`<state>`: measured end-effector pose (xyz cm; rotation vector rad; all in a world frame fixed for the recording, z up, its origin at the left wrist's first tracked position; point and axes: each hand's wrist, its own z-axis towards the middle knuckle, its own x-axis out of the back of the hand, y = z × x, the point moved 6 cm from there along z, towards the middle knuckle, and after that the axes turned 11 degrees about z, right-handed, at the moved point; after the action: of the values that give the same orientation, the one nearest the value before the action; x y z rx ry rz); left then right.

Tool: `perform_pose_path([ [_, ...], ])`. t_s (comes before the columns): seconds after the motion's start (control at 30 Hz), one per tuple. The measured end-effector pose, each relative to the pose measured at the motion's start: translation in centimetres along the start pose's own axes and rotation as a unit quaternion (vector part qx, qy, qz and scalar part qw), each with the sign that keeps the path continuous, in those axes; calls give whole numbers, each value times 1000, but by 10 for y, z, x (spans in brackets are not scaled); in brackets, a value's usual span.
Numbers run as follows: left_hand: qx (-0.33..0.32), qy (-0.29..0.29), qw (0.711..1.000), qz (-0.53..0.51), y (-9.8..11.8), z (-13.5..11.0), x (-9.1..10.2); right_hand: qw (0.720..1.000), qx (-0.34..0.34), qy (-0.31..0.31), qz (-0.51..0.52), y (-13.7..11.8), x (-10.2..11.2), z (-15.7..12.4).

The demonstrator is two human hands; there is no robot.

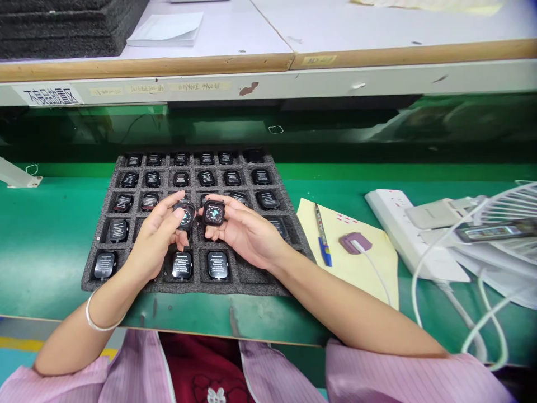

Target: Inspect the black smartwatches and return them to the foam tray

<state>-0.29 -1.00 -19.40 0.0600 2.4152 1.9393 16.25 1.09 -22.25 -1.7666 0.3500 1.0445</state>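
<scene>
Between my two hands, just above the middle of the foam tray (92, 280), sat a pair of small watch bodies with lit dials. My left hand (155, 243) had its fingers (174, 215) curled round the left watch body (185, 216), thumb on the near side and fingertips over the top edge, so the grip was closed on it. My right hand (245, 232) lay palm-up beside it, its fingers (230, 202) bent lightly round the right watch body (213, 212), which rested against the thumb with its face turned up toward me. Both pieces were held almost touching, side by side, over the third row of the tray.

Around them the dark tray was divided into square pockets, most holding more watch bodies (217, 264) with text showing on their screens; a few pockets near my right wrist looked bare. A thin bracelet (100, 323) circled my left wrist.

To the right of the tray, on the green worktop (42, 240), lay a yellow sheet (356, 263) carrying a blue pen (322, 235) and a mauve charging puck (354, 243) on a white cable. Farther right lay a white power strip (403, 229) and a white wire fan guard (512, 207). Behind all this ran a raised shelf (268, 84) with a paper pad (165, 29) on top.
</scene>
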Motion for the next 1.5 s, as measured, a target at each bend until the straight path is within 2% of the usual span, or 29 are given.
perform_pose_path([
  [0.33,0,3,999,-33,-3,2,0,998,36,6,-52,-4,-2,-2],
  [0.57,6,-22,999,-46,-5,3,-4,992,60,5,-113,-4,-2,-5],
  [0.9,20,-40,997,-55,-8,4,-6,989,70,16,-131,-2,1,-3],
  [1.5,-9,-32,999,5,-4,3,-7,985,76,2,-157,-2,-1,-6],
])
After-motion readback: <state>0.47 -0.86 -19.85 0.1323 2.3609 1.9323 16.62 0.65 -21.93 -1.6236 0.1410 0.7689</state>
